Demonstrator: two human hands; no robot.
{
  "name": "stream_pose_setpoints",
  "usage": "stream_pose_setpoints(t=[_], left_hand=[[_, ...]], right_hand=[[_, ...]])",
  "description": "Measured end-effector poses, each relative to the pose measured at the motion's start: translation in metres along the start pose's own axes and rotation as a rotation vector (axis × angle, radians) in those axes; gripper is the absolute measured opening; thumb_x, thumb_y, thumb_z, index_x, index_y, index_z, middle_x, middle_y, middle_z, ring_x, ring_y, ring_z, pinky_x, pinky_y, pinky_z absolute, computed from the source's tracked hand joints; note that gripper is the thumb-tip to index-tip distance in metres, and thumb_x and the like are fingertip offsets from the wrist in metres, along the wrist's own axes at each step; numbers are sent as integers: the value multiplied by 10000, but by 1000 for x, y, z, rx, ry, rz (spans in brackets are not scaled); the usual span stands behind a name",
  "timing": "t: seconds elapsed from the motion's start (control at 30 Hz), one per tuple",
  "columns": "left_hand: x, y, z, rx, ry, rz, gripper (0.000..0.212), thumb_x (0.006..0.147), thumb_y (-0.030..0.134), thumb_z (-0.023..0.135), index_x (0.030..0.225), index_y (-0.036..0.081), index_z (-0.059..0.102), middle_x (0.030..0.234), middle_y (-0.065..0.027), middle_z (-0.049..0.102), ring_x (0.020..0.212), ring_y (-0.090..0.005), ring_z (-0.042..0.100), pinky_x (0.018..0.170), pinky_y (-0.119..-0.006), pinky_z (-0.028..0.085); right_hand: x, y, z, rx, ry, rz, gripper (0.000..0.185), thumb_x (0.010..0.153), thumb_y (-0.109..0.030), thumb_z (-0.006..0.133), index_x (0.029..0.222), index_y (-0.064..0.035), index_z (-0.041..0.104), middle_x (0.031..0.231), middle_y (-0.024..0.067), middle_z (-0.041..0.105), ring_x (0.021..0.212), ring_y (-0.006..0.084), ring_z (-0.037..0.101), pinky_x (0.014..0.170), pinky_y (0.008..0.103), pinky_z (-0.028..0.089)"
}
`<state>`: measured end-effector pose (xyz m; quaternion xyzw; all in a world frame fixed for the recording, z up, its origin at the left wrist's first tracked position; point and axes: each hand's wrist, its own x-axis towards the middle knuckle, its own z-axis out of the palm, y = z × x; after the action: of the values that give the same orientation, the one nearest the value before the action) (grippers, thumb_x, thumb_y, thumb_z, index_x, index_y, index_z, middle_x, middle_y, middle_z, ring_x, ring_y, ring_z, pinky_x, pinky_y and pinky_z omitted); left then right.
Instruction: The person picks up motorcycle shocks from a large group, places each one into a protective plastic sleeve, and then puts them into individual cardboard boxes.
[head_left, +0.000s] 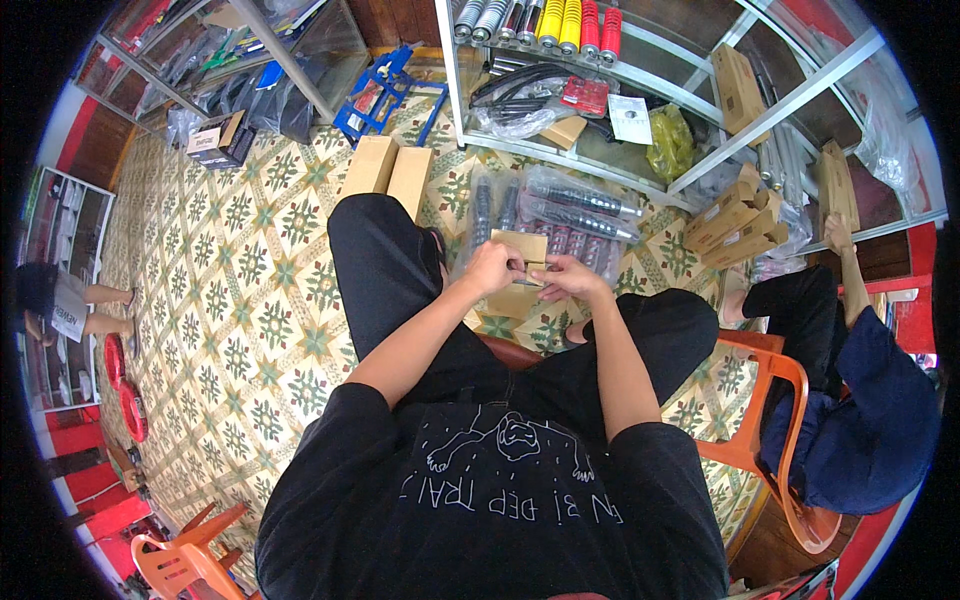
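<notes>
Between my knees, a small cardboard box (519, 244) with raised flaps is gripped from both sides. My left hand (493, 268) has its fingers on the flap edge at the left, and my right hand (572, 277) pinches the flaps at the right. What the box holds is hidden. Just beyond it on the tiled floor lie shock absorbers in clear plastic (581, 206), some black and some with red springs. Two long closed cardboard boxes (409, 176) lie by my left knee.
A glass display cabinet (570, 156) with colored shock absorbers (551, 26) stands ahead. Opened cardboard boxes (739, 221) and a co-worker (862, 420) on an orange chair (799, 442) are at the right. A blue metal frame (382, 97) stands ahead left; another person (64, 300) is far left.
</notes>
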<state>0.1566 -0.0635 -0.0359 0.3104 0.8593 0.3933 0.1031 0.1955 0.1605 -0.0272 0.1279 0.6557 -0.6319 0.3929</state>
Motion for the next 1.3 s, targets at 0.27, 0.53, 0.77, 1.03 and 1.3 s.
stream_pose_setpoints(t=[0.27,0.53,0.77,1.03,1.3], left_hand=[[-6,33,-8,424,-205,-95,114,726,115,702,808,138,777,800,-129,719,777,-309,701,743,-411,560],[-5,5,-58,-43,80,-129,286,784,26,667,1057,64,745,877,-200,710,844,-299,725,763,-391,575],[-7,-51,-46,362,-420,-309,262,783,250,767,962,61,746,781,-133,728,737,-265,716,711,-376,559],[1,-47,-26,-364,-302,-427,414,829,236,796,1167,40,660,782,-68,719,651,-153,667,622,-310,528],[9,-39,-22,-425,-197,-265,391,672,57,769,1015,81,583,1025,-69,595,870,-184,607,728,-325,500]], right_hand=[[8,10,-6,51,-45,0,520,882,-292,777,1324,-102,578,1011,82,673,801,211,736,710,339,638],[4,9,-10,30,43,-34,481,907,-281,750,1318,-91,589,1042,85,688,815,223,740,707,341,632],[4,5,-7,-2,22,-16,491,900,-298,756,1317,-100,591,1055,89,680,816,221,736,716,334,626],[-2,4,-6,-22,30,-23,470,905,-293,753,1304,-97,599,944,71,686,750,191,726,650,301,609],[18,17,-14,-13,112,-244,440,908,-39,616,1341,-118,609,885,22,693,655,100,665,552,240,539]])
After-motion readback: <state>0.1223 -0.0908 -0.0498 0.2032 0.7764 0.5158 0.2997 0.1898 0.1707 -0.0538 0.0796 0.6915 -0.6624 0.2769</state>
